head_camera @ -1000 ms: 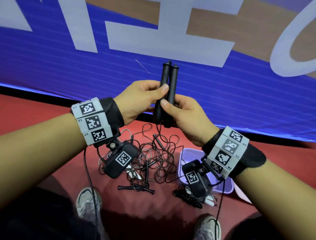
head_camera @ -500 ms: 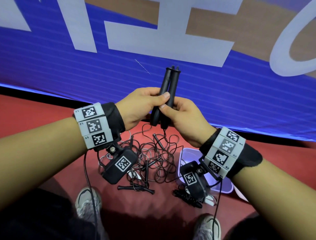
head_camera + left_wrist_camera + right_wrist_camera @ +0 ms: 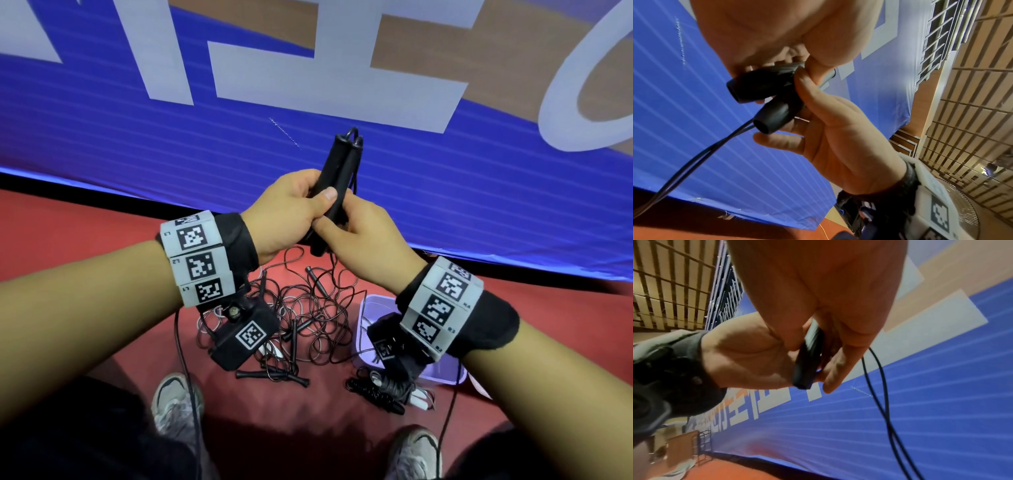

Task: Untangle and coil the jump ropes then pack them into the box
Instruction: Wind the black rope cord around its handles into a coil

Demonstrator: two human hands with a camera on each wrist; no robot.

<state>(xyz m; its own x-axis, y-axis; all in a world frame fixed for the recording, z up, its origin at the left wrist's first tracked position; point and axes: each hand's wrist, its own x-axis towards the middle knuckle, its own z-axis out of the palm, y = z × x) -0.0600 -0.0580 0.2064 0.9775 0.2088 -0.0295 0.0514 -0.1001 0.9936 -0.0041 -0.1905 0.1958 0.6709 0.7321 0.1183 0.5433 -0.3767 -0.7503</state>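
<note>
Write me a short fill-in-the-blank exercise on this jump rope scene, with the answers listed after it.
1. The left hand and right hand together hold ____ black handles side by side.
2. The tangled ropes lie on the ____ floor.
3. The box on the floor is ____ in colour.

Answers: two; red; purple

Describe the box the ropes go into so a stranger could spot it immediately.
Start at the red floor below the blue banner. Right of the tangled black rope pile, partly hidden by the right wrist, sits the pale lilac plastic box, the only light-coloured container there.
</note>
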